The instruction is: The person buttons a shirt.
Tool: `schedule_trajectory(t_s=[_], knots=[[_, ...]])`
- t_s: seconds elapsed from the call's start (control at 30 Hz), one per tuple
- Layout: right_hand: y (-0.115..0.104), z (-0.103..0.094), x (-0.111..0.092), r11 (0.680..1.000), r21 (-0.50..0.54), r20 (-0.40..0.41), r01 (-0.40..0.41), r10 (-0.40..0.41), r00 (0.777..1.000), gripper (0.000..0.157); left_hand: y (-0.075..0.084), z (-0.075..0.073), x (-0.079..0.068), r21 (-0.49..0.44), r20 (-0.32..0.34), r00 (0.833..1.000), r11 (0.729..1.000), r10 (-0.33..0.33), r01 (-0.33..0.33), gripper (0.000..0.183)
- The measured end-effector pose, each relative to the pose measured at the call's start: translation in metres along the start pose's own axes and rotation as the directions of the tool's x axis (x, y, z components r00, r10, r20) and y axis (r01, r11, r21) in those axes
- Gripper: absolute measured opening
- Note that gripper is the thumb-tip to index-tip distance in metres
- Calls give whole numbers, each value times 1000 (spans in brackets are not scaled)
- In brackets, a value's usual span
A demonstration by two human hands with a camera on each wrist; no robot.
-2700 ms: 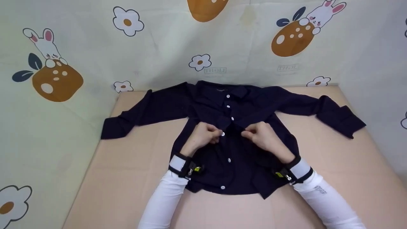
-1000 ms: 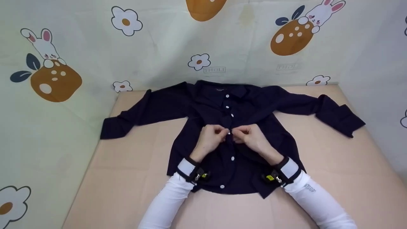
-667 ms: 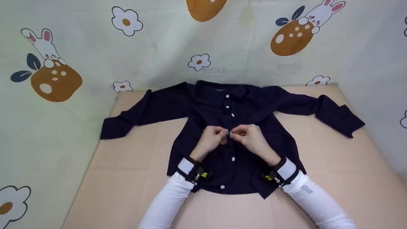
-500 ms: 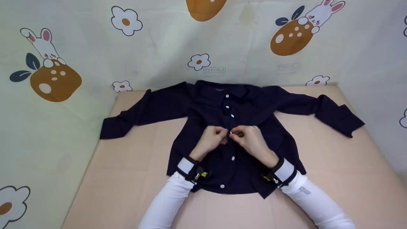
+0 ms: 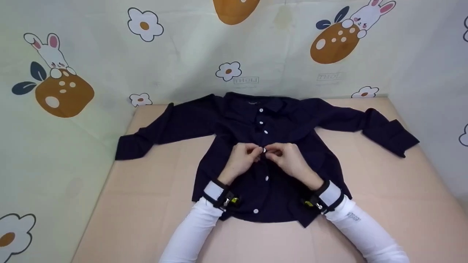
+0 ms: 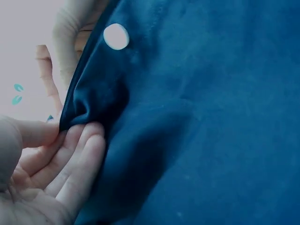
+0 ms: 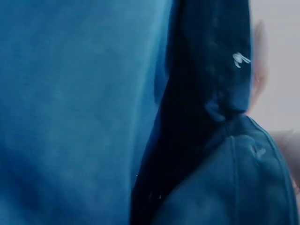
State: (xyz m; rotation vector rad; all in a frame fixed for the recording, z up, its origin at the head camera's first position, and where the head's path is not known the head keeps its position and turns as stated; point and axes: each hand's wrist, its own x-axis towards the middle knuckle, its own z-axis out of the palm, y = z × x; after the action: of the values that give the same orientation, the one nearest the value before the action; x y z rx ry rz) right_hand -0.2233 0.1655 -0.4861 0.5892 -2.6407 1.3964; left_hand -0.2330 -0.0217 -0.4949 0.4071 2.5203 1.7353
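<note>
A dark navy button-up shirt [image 5: 270, 197] lies front up, sleeves spread to both sides. At mid-front, my left hand [image 5: 239, 162] pinches its front edge between thumb and fingers, which the left wrist view shows closely. Opposite, almost touching it, my right hand [image 5: 289, 159] pinches the front as well. A white button [image 5: 264, 150] shows between the two sets of fingertips. Lower on the front sits another white button [image 5: 267, 178], seen large in the left wrist view. In the right wrist view, cloth hides most of the right hand; stitching thread [image 7: 240, 59] shows on the fabric's inner side.
The shirt rests on a peach-coloured table surface [image 5: 146, 204]. Behind and at both sides hangs pale cloth [image 5: 182, 54] printed with rabbits, flowers and orange fruit. The collar and cuffs lie near the back cloth and table edges.
Since the oldest frame, both hands have come together at mid-front, drawing the shirt's two front edges close. Over the last second only the fingertips and the button between them shift slightly.
</note>
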Motion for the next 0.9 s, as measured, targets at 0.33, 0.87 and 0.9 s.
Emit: schedule_trajectory(t_s=[0.33, 0.87, 0.9], knots=[[9, -7, 9, 878, 372, 207, -301, 237, 949, 25, 7, 3, -3, 218, -60, 993, 972, 105, -89, 18], [3, 0, 5, 983, 128, 18, -131, 129, 991, 14, 20, -3, -7, 349, -116, 985, 934, 129, -81, 15], [3, 0, 4, 984, 123, 18, -125, 124, 992, 14, 19, -3, -7, 346, -108, 986, 935, 126, -81, 15]])
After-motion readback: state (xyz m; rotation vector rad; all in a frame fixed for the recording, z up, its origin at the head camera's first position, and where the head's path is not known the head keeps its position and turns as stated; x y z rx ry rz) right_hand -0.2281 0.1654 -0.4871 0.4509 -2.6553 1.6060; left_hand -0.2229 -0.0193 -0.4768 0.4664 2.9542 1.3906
